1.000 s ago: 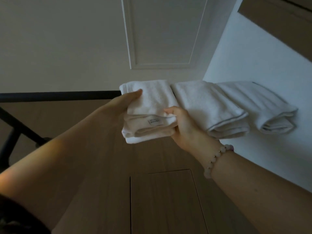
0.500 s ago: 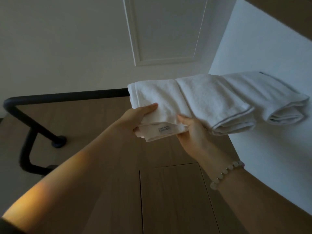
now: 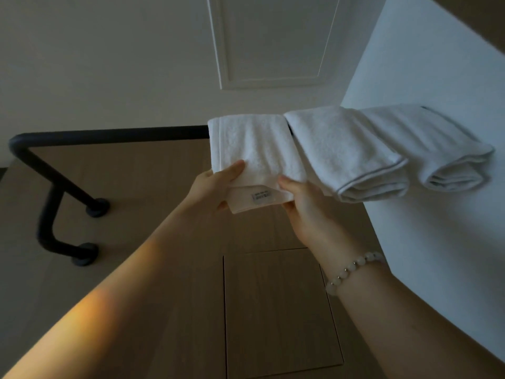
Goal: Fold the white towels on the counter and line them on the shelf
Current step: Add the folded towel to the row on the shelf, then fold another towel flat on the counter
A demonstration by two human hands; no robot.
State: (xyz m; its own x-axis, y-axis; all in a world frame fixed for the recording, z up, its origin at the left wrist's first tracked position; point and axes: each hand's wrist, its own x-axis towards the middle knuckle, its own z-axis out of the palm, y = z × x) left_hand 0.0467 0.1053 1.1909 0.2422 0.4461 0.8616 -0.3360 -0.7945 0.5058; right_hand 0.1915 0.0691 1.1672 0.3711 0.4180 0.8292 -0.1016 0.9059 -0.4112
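Three folded white towels lie in a row on a high shelf made of a black metal bar (image 3: 114, 134). I look up at them from below. The leftmost folded towel (image 3: 257, 149) has a small label on its near edge. My left hand (image 3: 213, 190) grips its left near corner, thumb on top. My right hand (image 3: 303, 201) grips its right near corner; a bead bracelet is on that wrist. A second towel (image 3: 344, 151) with a grey stripe lies to its right, touching it. A third towel (image 3: 442, 154) lies furthest right.
The black bar bends down at the left into wall brackets (image 3: 95, 207). A wooden panelled wall (image 3: 273, 310) is below the shelf. A white wall (image 3: 437, 64) stands at the right, and a framed ceiling panel (image 3: 273, 42) is above.
Both hands have pushed the leftmost towel further back onto the shelf, up against the second towel. My view has shifted, showing more of the bar's left bend.
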